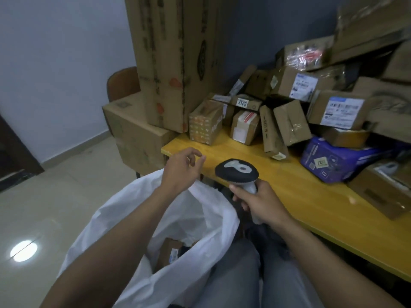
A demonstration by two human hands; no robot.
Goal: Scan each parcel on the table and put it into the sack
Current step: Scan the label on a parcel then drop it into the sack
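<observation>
My right hand (pixel 262 202) grips the grey handle of a barcode scanner (pixel 236 172), whose black head points at the yellow table (pixel 295 187). My left hand (pixel 183 166) hovers empty with loosely curled fingers above the table's near left corner and over the sack. The white sack (pixel 193 221) stands open below my arms; a brown parcel (pixel 170 252) lies inside it. Several cardboard parcels are piled on the table, among them an orange-printed box (pixel 204 123), a taped box (pixel 244 127) and a purple package (pixel 333 161).
A tall cardboard carton (pixel 178 58) leans at the table's left end on a big box (pixel 135 130) on the floor. A wooden chair back (pixel 122 83) shows behind it. Tiled floor spreads to the left. My legs in grey trousers are below.
</observation>
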